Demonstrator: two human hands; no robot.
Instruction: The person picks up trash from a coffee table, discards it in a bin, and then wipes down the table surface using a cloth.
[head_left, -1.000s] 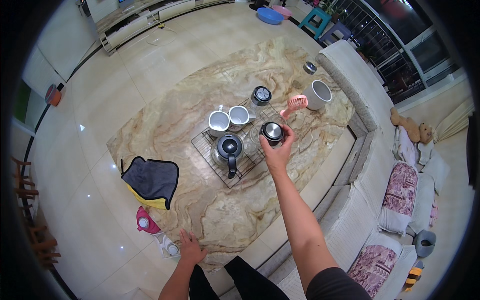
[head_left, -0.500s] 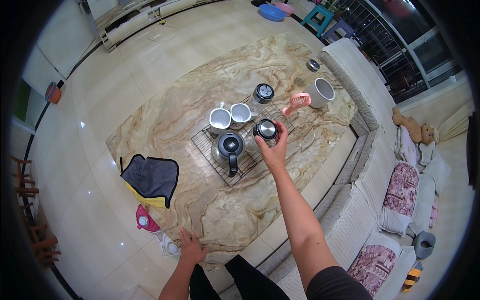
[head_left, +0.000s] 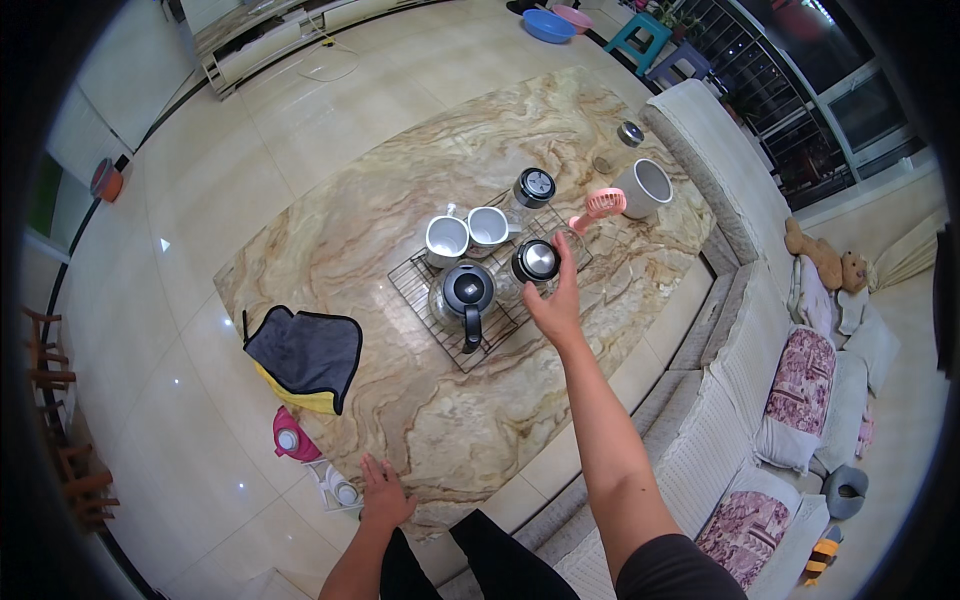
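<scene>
On the marble table a wire rack [head_left: 408,290] carries two white mugs [head_left: 446,238], a glass kettle [head_left: 468,292] with a black lid and handle, and two clear glass jars with black lids. My right hand [head_left: 558,305] is beside the nearer jar [head_left: 537,260], its thumb and fingers spread apart around the lid's near right side, with a slight gap showing. The farther jar [head_left: 534,186] stands behind the mugs. My left hand [head_left: 384,494] lies flat on the table's near edge, fingers stretched out and holding nothing.
A pink handheld fan [head_left: 604,203], a grey-white bin [head_left: 648,188] and another glass jar [head_left: 630,134] stand at the far right. A grey and yellow cloth [head_left: 306,352] hangs over the left edge, above a pink bottle [head_left: 290,438]. A sofa [head_left: 690,420] borders the right side.
My right hand has loosened from the jar's lid and drawn slightly right and nearer, leaving the jar on the rack. My left hand stays in place. The view has shifted slightly.
</scene>
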